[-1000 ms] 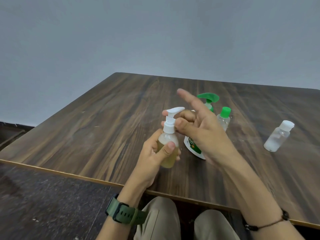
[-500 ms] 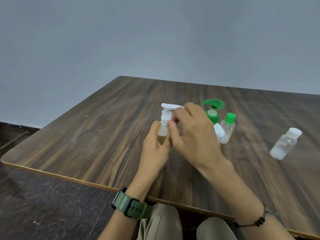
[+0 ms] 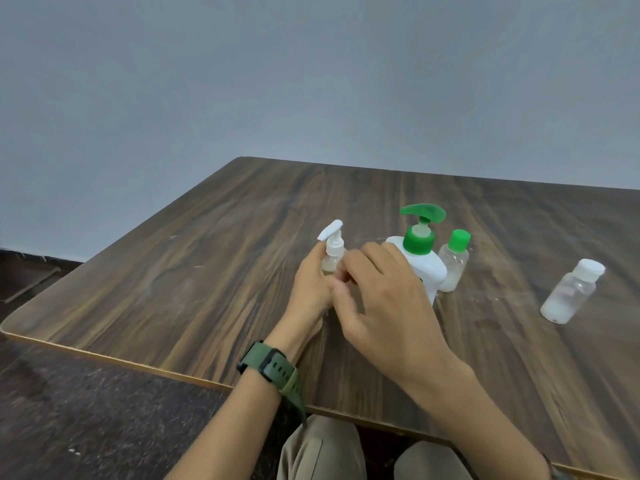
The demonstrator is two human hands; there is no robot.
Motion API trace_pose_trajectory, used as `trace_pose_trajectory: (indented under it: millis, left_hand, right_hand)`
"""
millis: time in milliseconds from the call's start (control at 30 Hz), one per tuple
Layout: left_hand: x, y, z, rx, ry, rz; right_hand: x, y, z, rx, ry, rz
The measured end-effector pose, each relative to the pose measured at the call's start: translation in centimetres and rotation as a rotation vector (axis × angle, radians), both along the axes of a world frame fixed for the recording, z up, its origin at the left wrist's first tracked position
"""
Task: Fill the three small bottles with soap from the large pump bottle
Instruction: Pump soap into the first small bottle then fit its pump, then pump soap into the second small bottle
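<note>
My left hand is wrapped around a small clear bottle with a white pump top; yellowish soap shows inside it. My right hand lies right beside it, fingertips touching the bottle's body, pump top left free. Behind my right hand stands the large white pump bottle with a green pump. A small bottle with a green cap stands just right of it, whitish soap at its bottom. A small bottle with a white cap stands further right, also partly filled.
All of this sits on a dark wooden table whose near edge runs diagonally in front of my knees. A grey wall rises behind it. A green watch is on my left wrist.
My right hand has slid down from the white pump top to the bottle's body. The bottle came lower toward the table. The camera tilted, shifting the scene down.
</note>
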State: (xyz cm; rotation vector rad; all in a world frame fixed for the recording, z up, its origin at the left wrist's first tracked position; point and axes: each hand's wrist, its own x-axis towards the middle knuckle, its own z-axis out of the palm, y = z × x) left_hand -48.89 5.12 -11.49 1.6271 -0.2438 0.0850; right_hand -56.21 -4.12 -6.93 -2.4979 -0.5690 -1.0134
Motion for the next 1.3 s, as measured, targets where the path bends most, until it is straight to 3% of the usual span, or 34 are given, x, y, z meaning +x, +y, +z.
trace_pose_trajectory:
  millis: [233, 367, 467, 567, 667, 867, 1033, 1167, 1300]
  left_hand:
    - [4.8, -1.2, -1.2, 0.018, 0.041, 0.108]
    - [5.3, -1.4, -1.7, 0.030, 0.049, 0.121]
    - [5.2, -1.0, -2.2, 0.037, 0.060, 0.113]
    - [5.3, -0.7, -2.4, 0.068, 0.076, 0.119]
    - [5.2, -0.3, -2.1, 0.081, 0.071, 0.123]
    - [2.6, 1.2, -0.6, 0.080, 0.045, 0.193]
    - [-5.0, 1.2, -1.5, -0.083, -0.281, 0.408]
    - [-9.5, -2.0, -3.0, -0.067, -0.243, 0.144]
    - [-11.0, -4.8, -3.0, 0.163, -0.286, -0.146]
  right_hand:
    - [-2.1, -5.2, -2.2, 0.122, 0.080, -0.051]
    - [-1.2, -9.9, -2.2, 0.327, 0.029, -0.244]
    - [0.8, -13.2, -2.3, 0.478, 0.107, -0.355]
    - [3.6, -14.7, -2.6, 0.436, 0.324, -0.409]
    - [6.3, -14.5, -2.5, 0.375, 0.494, -0.333]
    - [8.5, -13.4, -2.8, 0.353, 0.561, -0.337]
    - [2.8, -13.6, -2.7, 0.286, 0.550, -0.378]
    - [-3.2, -12.3, -2.1, 0.272, 0.644, -0.258]
    - [-4.9, -10.1, -1.2, 0.431, 0.735, 0.015]
